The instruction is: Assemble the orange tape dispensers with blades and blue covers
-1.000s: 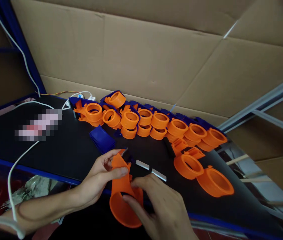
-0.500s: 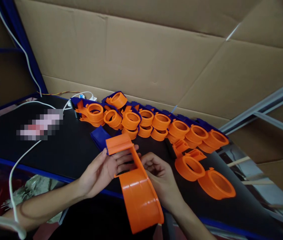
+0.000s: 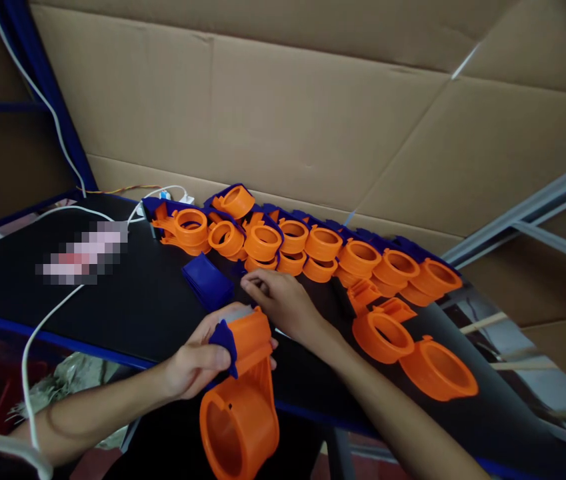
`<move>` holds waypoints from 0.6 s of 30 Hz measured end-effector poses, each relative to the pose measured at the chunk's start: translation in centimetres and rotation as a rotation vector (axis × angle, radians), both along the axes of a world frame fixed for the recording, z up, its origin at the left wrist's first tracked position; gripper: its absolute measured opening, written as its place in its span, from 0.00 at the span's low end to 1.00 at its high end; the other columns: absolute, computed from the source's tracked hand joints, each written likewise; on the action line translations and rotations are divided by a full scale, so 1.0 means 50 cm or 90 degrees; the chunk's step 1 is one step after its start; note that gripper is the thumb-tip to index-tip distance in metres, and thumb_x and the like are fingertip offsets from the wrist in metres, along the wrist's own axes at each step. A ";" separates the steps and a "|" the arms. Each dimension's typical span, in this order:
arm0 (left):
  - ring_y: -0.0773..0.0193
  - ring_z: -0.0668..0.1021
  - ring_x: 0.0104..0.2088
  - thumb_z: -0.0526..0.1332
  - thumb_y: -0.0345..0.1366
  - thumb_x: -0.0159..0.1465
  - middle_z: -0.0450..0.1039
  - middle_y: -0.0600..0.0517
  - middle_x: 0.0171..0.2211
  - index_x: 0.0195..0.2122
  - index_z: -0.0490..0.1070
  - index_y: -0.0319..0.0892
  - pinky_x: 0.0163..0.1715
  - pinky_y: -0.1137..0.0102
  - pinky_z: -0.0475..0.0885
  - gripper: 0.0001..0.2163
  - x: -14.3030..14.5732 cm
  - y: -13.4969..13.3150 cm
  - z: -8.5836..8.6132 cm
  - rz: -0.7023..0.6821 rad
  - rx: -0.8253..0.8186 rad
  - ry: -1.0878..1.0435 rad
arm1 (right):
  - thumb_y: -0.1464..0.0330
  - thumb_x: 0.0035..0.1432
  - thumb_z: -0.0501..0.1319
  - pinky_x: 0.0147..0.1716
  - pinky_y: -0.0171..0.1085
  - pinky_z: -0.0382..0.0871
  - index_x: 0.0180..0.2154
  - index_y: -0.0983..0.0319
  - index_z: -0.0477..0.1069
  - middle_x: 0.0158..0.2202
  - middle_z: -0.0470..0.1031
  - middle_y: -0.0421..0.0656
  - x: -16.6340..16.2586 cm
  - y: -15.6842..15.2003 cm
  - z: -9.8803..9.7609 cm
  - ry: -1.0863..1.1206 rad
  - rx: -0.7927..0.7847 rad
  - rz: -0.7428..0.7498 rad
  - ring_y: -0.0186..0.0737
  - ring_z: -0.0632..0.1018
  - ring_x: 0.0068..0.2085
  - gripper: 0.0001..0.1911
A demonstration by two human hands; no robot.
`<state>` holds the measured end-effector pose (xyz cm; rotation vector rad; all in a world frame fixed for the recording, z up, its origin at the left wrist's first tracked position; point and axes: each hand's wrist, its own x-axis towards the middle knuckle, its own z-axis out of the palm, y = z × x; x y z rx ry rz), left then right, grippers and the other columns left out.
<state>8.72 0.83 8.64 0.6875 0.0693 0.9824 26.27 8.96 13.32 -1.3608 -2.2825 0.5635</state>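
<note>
My left hand (image 3: 203, 357) is closed around the upper end of an orange tape dispenser (image 3: 243, 420), the thumb pressing on a dark blue end piece (image 3: 224, 347). The dispenser's round ring hangs below, turned toward me. A strip of pale, clear-looking material shows at its top edge. Just above it, my right hand (image 3: 283, 300) is closed, fingers curled together; whatever they may hold is hidden. Beside those fingertips, flat blue pieces (image 3: 207, 280) lie stacked on the black tabletop (image 3: 127, 313).
Several orange-and-blue tape dispensers (image 3: 323, 243) stand in stacked rows along the cardboard wall (image 3: 287, 107). Orange rings (image 3: 439, 368) lie at the right. A white cable (image 3: 30, 347) crosses the left side, near a blurred-out item (image 3: 83, 253).
The dispenser has turned in my left hand, its ring opening now facing me, and the blue end piece shows under my thumb. My right hand has left it and moved up and forward.
</note>
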 end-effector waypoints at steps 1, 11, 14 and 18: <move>0.48 0.82 0.47 0.69 0.29 0.52 0.82 0.44 0.44 0.50 0.74 0.41 0.50 0.54 0.74 0.22 0.002 0.000 0.001 -0.013 0.008 0.005 | 0.56 0.67 0.57 0.42 0.37 0.69 0.46 0.58 0.76 0.44 0.81 0.44 -0.014 0.006 -0.005 -0.029 0.014 -0.011 0.41 0.80 0.44 0.16; 0.45 0.82 0.45 0.73 0.27 0.43 0.80 0.40 0.45 0.51 0.72 0.39 0.50 0.52 0.73 0.31 -0.001 0.005 -0.009 -0.031 0.038 0.083 | 0.57 0.66 0.57 0.36 0.37 0.66 0.37 0.59 0.79 0.36 0.81 0.45 -0.065 0.042 -0.044 -0.190 0.063 -0.058 0.43 0.80 0.38 0.16; 0.46 0.82 0.44 0.74 0.29 0.44 0.79 0.40 0.45 0.52 0.71 0.40 0.49 0.52 0.73 0.32 0.001 0.007 -0.013 -0.043 0.044 0.092 | 0.59 0.68 0.55 0.35 0.38 0.66 0.36 0.60 0.79 0.35 0.81 0.46 -0.065 0.041 -0.042 -0.187 0.069 -0.064 0.43 0.79 0.37 0.17; 0.46 0.80 0.47 0.74 0.33 0.46 0.79 0.41 0.46 0.54 0.71 0.41 0.49 0.52 0.73 0.32 -0.001 0.009 -0.018 -0.061 0.066 0.111 | 0.59 0.69 0.54 0.37 0.38 0.67 0.41 0.61 0.78 0.40 0.82 0.47 -0.051 0.026 -0.003 -0.142 0.080 -0.055 0.42 0.79 0.39 0.17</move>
